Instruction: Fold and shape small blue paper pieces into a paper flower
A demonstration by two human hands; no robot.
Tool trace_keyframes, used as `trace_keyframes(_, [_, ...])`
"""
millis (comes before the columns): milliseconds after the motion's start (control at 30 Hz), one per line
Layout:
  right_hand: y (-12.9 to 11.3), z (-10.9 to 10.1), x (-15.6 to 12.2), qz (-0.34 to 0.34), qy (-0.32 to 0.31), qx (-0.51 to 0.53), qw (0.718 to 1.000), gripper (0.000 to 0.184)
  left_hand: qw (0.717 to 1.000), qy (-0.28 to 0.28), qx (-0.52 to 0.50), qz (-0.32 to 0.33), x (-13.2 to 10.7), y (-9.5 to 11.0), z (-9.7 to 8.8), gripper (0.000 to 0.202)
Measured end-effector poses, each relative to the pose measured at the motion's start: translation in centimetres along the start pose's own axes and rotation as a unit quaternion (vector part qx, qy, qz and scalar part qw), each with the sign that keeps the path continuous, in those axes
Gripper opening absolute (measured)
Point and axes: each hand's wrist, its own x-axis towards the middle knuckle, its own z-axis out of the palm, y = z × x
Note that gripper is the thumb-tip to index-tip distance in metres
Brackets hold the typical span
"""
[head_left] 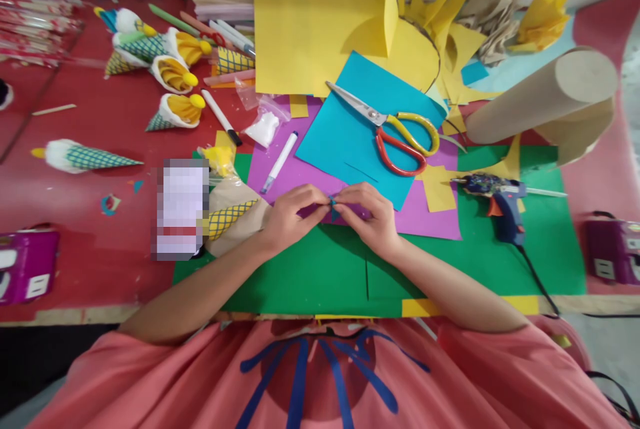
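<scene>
My left hand [295, 217] and my right hand [369, 217] meet in front of me, each with thumb and forefinger pinched. Between the fingertips is a small piece of blue paper [333, 208], mostly hidden by the fingers. Both hands are over a purple sheet [440, 221], which lies on a larger green sheet [305, 282]. Just beyond them, scissors [371, 114] with one red and one yellow handle rest on a blue sheet [333, 119]. A white marker [281, 161] lies past my left hand, and a yellow checked paper cone [231, 219] lies beside that wrist.
A blue glue gun [509, 215] lies on the right, its cord over the front edge. Behind it stands a cardboard tube [535, 95]. Yellow sheets [310, 35] lie at the back. Several decorated paper cones [173, 112] and a pixelated rectangular object [183, 209] are on the left.
</scene>
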Motion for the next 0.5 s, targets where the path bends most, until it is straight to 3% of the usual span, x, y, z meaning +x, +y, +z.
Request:
trace_keyframes(133, [-0.03, -0.03, 0.06, 0.017, -0.016, 0.003, 1.000, 0.008, 0.999, -0.002, -0.013, -0.053, -0.12, -0.11, -0.05, 0.006])
trace_keyframes(333, [0.23, -0.03, 0.11, 0.071, -0.038, 0.032, 0.996, 0.013, 0.982, 0.042, -0.079, -0.168, -0.22, -0.15, -0.09, 0.016])
trace_keyframes(500, [0.17, -0.15, 0.22, 0.117, -0.055, 0.062, 0.990, 0.020, 0.978, 0.061, -0.128, -0.154, -0.14, -0.12, 0.12, 0.019])
